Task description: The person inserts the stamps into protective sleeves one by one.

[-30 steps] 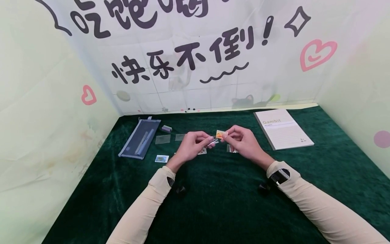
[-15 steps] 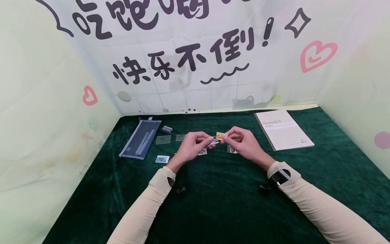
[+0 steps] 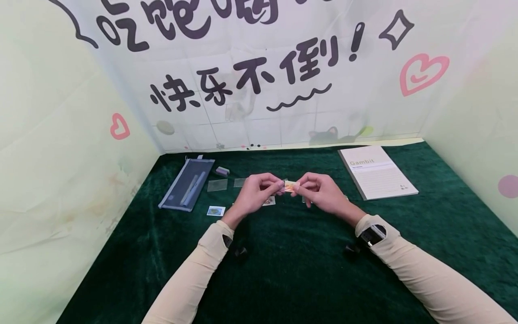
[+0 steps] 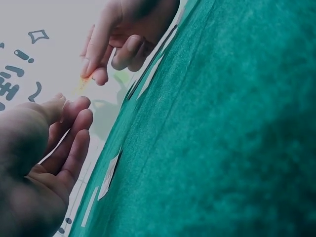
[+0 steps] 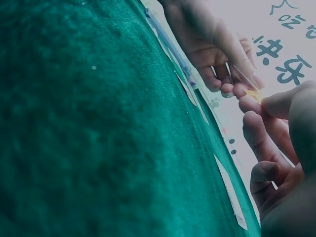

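Both hands meet above the table in the head view. My left hand [image 3: 256,193] pinches a small clear plastic sleeve [image 5: 242,76] between thumb and fingers. From the other side, my right hand [image 3: 323,191] holds an orange-and-yellow postage stamp [image 3: 290,185] by its edge with thumb and index finger. The stamp's left end lies at the sleeve, close to the left fingertips; how far it is inside cannot be made out. On the cloth, a blue stamp [image 3: 216,211] lies left of the left wrist, and another small picture piece [image 3: 269,201] is partly covered by the left hand.
Two flat clear sleeves [image 3: 217,185] lie behind the left hand, near a small purple-and-white eraser [image 3: 222,171]. A blue zip pencil pouch [image 3: 187,184] with pens lies at the left. At the back right is a notebook [image 3: 378,172]. Dark green cloth [image 3: 307,279] covers the table.
My right hand has moved slightly left and down, bringing the stamp from above the sleeve to level with it at the left fingertips. The left hand has stayed nearly still.
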### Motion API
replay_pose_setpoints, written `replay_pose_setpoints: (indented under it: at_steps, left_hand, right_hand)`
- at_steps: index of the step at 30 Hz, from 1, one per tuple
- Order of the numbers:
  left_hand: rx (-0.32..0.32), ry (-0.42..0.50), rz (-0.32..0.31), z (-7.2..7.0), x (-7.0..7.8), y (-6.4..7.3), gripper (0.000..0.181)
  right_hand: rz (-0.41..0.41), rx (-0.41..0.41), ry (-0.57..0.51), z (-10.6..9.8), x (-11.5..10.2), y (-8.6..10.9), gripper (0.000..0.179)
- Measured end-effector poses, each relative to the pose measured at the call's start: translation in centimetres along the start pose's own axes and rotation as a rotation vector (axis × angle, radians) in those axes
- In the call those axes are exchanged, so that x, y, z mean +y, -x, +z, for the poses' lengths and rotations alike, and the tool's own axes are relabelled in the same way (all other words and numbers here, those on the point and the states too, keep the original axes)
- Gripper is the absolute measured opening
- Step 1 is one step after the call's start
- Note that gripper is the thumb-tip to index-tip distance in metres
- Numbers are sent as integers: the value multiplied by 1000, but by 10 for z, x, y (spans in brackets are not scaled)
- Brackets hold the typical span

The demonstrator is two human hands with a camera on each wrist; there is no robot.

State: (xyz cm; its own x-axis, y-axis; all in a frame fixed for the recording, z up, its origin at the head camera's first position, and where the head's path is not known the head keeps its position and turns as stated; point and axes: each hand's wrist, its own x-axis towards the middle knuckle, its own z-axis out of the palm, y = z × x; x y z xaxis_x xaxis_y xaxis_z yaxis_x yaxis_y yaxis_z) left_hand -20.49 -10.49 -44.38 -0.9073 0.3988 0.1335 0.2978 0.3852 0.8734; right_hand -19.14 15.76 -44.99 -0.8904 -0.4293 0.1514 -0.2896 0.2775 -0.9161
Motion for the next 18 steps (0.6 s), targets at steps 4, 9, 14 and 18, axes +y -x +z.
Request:
replay_pose_setpoints:
  at_steps: [4, 9, 14, 18]
  left_hand:
    - [12, -11, -10, 0, 0, 0, 21]
    - [23, -10, 1, 1, 0, 0, 17]
    - [11, 5, -2, 0, -1, 0, 20]
    - [2, 3, 4, 0, -1, 0, 22]
  right_hand:
    - [3, -13, 13, 1, 1, 0, 19]
    - [-14, 83, 6, -1, 2, 0, 22]
    - [-35, 128, 11, -3, 4, -1, 25]
    - [-54, 143, 3, -3, 3, -1, 24]
